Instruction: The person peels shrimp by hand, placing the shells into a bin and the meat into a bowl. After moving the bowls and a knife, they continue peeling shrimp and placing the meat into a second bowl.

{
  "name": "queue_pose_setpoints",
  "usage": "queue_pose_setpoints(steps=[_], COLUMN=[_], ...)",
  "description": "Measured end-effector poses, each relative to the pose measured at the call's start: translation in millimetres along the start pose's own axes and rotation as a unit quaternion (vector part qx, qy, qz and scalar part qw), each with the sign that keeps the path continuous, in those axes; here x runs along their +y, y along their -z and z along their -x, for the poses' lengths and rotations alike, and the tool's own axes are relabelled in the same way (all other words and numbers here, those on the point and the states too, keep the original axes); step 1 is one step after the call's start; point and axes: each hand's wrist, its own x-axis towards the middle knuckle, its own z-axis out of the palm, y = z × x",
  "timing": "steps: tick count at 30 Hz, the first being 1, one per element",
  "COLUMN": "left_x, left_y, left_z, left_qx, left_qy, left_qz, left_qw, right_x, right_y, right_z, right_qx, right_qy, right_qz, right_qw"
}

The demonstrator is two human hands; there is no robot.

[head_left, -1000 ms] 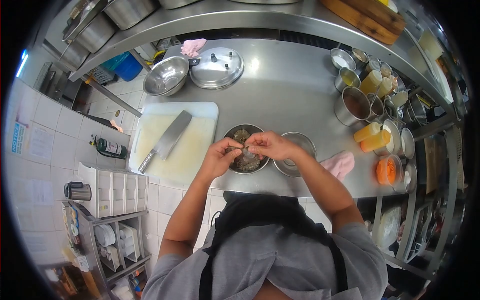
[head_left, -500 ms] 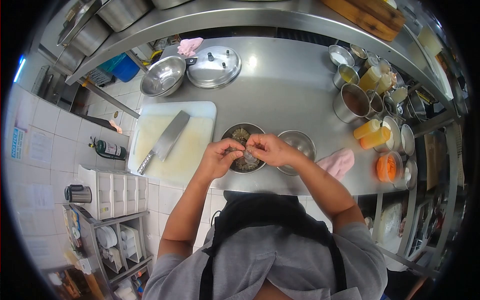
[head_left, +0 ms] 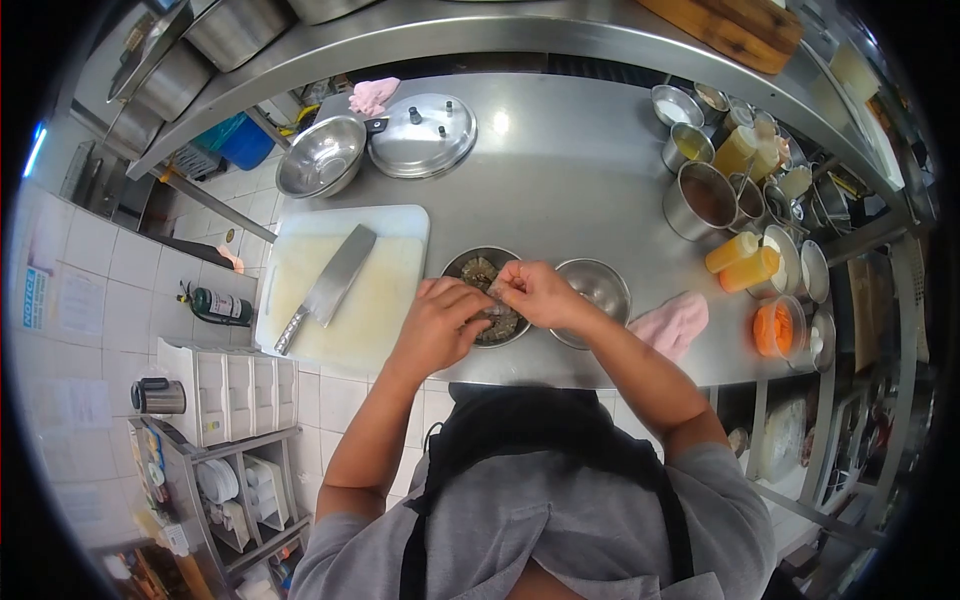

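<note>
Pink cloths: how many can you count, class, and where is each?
2: one pink cloth at the far edge of the table, beside the lid; the other near the front edge, beside the right forearm. More may be hidden.

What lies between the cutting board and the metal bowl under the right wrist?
In the head view, another metal bowl, holding shrimp-like pieces, with the left hand and right hand partly over it.

Silver steel is broken by warm and cool colour at a kitchen counter (head_left: 570, 170).
Grey-brown shrimp (head_left: 478, 271) are framed by a silver bowl (head_left: 482, 249). The white board (head_left: 400, 222) is tinged cream; a cloth (head_left: 672, 325) is coloured pink, bottles (head_left: 750, 270) yellow-orange. A grey shirt (head_left: 480, 550) is crossed by a black apron (head_left: 530, 420).
</note>
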Motion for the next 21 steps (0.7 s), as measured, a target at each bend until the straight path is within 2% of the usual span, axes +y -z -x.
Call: queue_pose_setpoints(steps=[4,6,8,10,11,12,13,17,18,19,21], left_x=[3,-2,-9,-12,-14,-12,-12,-23,-21,-20,-24], left_y=[-21,-26,-31,-33,-35,-36,-37,-35,-25,-20,-22], left_z=[5,8,11,15,17,18,18,19,16,13,11], left_qx=[0.045,0.053,0.06,0.078,0.079,0.098,0.117,0.113,0.085,0.056,0.036], left_qy=[-0.007,0.01,0.026,0.168,0.168,0.241,0.309,0.329,0.246,0.157,0.146], left_qz=[-0.045,-0.024,-0.002,0.139,0.138,0.231,0.32,0.34,0.222,0.098,0.085], left_qw=[0.998,0.998,0.998,0.973,0.973,0.938,0.888,0.874,0.94,0.981,0.985], right_x=[6,4,9,9,8,6,7,23,24,26,26], right_y=[-5,-3,-3,-5,-5,-5,-4,0,1,0,-5], right_z=[-4,-4,-4,-1,2,4,6,5,3,3,3], right_qx=[0.002,0.015,0.011,0.005,-0.014,-0.033,-0.034,-0.079,-0.083,-0.083,-0.037], right_qy=[0.009,-0.08,-0.081,-0.081,-0.109,-0.136,-0.136,-0.084,-0.063,-0.063,-0.024], right_qz=[0.01,0.016,-0.009,-0.034,-0.142,-0.248,-0.248,-0.202,-0.164,-0.164,-0.161], right_qw=[1.0,0.997,0.997,0.996,0.984,0.959,0.959,0.973,0.981,0.981,0.986])
